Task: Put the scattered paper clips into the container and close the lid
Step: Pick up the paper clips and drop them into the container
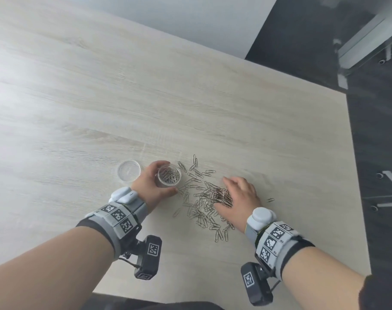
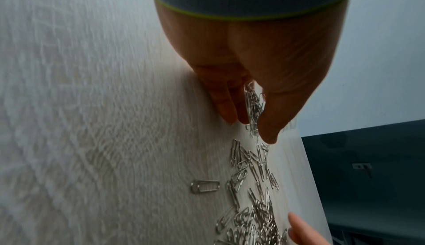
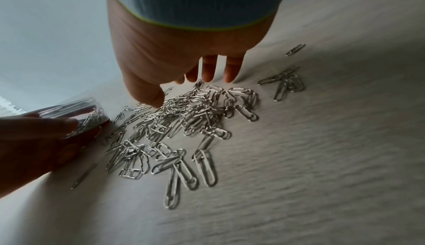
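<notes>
**Clip Collection in Progress: Container Steadied, Pile Being Gathered**

While most of the paper clips (image 1: 205,198) lie spread on the surface (image 1: 101,108), a smaller batch already sits inside the container (image 1: 169,175), a clear round tub standing upright at the left edge of the pile. The left hand (image 1: 153,184) wraps the tub, its fingers (image 1: 160,163) curled round the wall and thumb at the near side; this hold likely keeps the light tub from sliding or tipping as clips are dropped in. Placement just beside the pile keeps the carrying path short.

The right hand (image 1: 239,195) lies palm-down on the right side of the heap. Its fingers (image 3: 231,71) are straight and slightly apart, tips touching the surface, thumb at the clips; this looks like a raking or gathering posture rather than a pinch. No clips are visibly held.

One stray clip (image 1: 270,200) lies apart, to the right of the right hand.

The lid (image 1: 129,171) rests on the surface just left of the left hand, well within reach for closing. Filling is judged to be at an early stage.
</notes>
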Demonstrator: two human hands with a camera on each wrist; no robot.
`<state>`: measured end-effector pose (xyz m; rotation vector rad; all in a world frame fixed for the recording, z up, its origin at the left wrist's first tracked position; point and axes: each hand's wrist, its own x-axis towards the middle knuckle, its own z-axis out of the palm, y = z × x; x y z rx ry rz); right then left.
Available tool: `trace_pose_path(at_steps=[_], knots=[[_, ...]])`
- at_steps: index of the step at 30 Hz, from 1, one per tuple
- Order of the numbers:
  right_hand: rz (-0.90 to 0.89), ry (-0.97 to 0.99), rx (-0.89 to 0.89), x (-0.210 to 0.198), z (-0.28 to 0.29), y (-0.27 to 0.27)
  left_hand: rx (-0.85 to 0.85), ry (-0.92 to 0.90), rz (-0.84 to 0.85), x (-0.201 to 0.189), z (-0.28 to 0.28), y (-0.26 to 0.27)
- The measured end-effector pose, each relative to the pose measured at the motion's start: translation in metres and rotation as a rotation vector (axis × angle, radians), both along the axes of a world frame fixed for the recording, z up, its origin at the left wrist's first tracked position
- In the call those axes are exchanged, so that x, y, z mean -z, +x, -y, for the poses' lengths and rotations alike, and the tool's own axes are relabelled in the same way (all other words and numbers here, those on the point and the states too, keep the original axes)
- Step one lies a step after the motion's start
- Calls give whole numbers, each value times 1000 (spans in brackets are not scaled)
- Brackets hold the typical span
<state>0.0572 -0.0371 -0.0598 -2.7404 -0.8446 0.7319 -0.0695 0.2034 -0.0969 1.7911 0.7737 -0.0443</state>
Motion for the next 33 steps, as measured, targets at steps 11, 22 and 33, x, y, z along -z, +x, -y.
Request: trace_pose_path(at_steps=[11, 22, 33], knots=[[20, -10, -86, 6, -26, -22, 37, 71, 25, 5, 4, 2], [-100, -11, 101, 4, -16, -2, 30, 72, 36, 2, 6, 1], [-206, 131, 380, -10, -9, -3, 162, 149, 5, -14, 24, 1]])
